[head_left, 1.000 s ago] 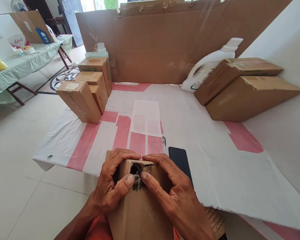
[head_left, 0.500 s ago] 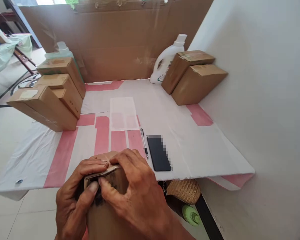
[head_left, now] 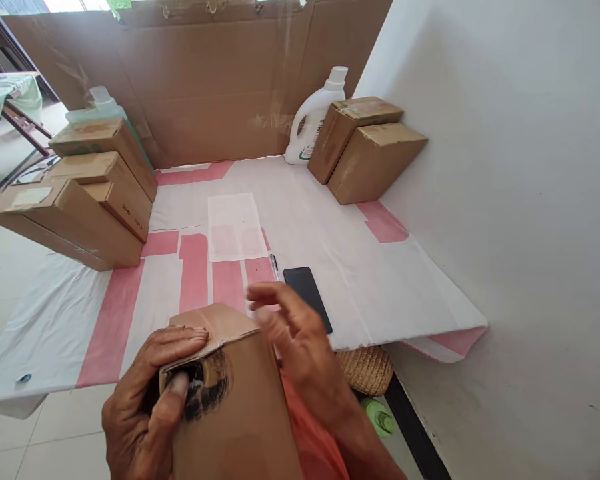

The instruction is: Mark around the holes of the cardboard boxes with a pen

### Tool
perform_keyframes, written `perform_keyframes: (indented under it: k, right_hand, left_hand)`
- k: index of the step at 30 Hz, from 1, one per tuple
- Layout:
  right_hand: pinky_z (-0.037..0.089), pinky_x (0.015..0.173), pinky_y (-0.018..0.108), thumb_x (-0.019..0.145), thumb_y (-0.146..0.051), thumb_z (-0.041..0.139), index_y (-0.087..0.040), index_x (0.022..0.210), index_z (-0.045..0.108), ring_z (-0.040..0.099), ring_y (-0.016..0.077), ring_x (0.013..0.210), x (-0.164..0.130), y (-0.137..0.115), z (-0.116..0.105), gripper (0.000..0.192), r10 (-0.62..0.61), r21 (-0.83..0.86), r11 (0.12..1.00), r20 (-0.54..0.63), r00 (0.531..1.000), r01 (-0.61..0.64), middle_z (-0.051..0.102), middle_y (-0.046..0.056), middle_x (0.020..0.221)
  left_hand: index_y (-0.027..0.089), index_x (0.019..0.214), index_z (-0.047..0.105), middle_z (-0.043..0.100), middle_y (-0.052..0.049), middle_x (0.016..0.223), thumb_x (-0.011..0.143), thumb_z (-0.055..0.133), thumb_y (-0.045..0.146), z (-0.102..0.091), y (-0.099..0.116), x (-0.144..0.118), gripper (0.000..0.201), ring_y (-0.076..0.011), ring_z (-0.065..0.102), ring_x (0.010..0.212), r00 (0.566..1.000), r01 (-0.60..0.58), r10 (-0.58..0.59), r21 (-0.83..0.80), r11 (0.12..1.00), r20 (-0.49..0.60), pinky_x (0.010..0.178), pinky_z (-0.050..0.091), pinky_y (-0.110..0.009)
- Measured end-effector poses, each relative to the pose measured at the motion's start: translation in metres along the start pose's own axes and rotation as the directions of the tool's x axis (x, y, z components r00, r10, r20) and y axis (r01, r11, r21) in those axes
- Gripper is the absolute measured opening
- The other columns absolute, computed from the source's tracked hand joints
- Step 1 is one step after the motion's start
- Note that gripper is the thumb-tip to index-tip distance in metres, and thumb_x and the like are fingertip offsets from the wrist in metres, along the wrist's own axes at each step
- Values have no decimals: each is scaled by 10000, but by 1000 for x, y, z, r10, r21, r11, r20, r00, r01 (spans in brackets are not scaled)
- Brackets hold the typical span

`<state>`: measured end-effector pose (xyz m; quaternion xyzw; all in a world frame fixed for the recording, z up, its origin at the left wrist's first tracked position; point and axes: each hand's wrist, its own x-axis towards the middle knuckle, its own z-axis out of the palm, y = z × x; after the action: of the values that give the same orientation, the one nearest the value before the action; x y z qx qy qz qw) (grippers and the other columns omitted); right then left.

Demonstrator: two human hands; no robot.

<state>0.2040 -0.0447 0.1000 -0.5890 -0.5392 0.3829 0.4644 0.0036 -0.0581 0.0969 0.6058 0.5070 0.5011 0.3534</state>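
A brown cardboard box point(head_left: 240, 413) stands close to my body at the front edge of the table. My left hand point(head_left: 147, 393) grips its upper left corner, fingers over the top and thumb pressed at a dark opening in the side. Black smears mark the cardboard beside that thumb. Off the box, just to its right, my right hand point(head_left: 295, 340) is raised with fingers bent and apart, holding nothing. Part of a black phone point(head_left: 310, 293) shows behind the right hand, and a pen point(head_left: 274, 265) lies beside the phone, partly hidden.
A white sheet point(head_left: 237, 227) lies mid-table on the pink-and-white cloth. Cardboard boxes point(head_left: 90, 220) stand at the left before a greenish bottle point(head_left: 105, 107). More boxes point(head_left: 375, 160) and a white jug point(head_left: 315, 120) stand back right. A cardboard panel point(head_left: 205, 87) closes the back; a wall rises right.
My right hand has let go of the box top and moved right, uncovering the black smears. My left hand keeps its hold. The view has shifted slightly.
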Motion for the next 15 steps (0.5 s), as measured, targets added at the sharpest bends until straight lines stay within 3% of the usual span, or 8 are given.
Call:
perform_keyframes:
  k: [2, 4, 6, 8, 12, 15]
  right_hand:
    - [564, 832, 329, 1126, -487, 473, -187, 1185, 689, 736, 229, 954, 10, 28, -11, 374, 178, -262, 945, -91, 980, -196, 772, 87, 1054]
    - [549, 854, 365, 1126, -374, 506, -147, 1180, 703, 760, 274, 968, 22, 56, -14, 305, 363, -589, 724, -118, 924, -359, 799, 134, 1041]
    - [542, 865, 404, 1092, -254, 549, -104, 1187, 715, 776, 337, 1025, 34, 77, -7, 244, 461, -712, 569, -139, 877, -412, 807, 209, 1103]
    - [543, 849, 417, 1062, -183, 556, -70, 1190, 718, 779, 375, 1060, 43, 90, 2, 235, 487, -723, 536, -156, 859, -435, 794, 272, 1153]
    - [536, 823, 400, 1021, -113, 530, -48, 1159, 720, 779, 379, 1077, 56, 103, 9, 244, 491, -713, 527, -188, 851, -462, 778, 324, 1151]
    - [538, 783, 357, 937, -129, 603, -114, 937, 726, 790, 326, 960, 60, 109, -4, 124, 463, -654, 614, -156, 872, -443, 809, 227, 973]
  left_hand:
    - [328, 1120, 804, 754, -23, 1180, 1006, 631, 327, -2, -4, 2, 207, -266, 656, 1186, 997, -31, 33, -26, 999, 72, 1028, 545, -385]
    - [327, 1211, 777, 740, -39, 1226, 994, 642, 382, -3, -9, 6, 262, -288, 645, 1210, 976, -97, 107, -58, 994, 188, 1017, 545, -399]
    - [323, 1308, 732, 717, -55, 1286, 973, 654, 473, -4, -13, 11, 376, -313, 626, 1259, 939, -140, 158, -81, 987, 305, 1064, 520, -425]
    - [327, 1362, 693, 688, -60, 1333, 954, 655, 543, -4, -15, 14, 463, -329, 593, 1314, 919, -141, 162, -86, 986, 360, 1117, 479, -442]
    - [341, 1406, 657, 648, -65, 1384, 918, 651, 645, -3, -16, 15, 575, -358, 521, 1398, 929, -81, 108, -91, 993, 354, 1180, 411, -472]
    - [317, 1407, 662, 642, -87, 1371, 913, 652, 675, -2, -18, 16, 610, -372, 521, 1392, 934, -81, 115, -113, 990, 338, 1169, 408, -486]
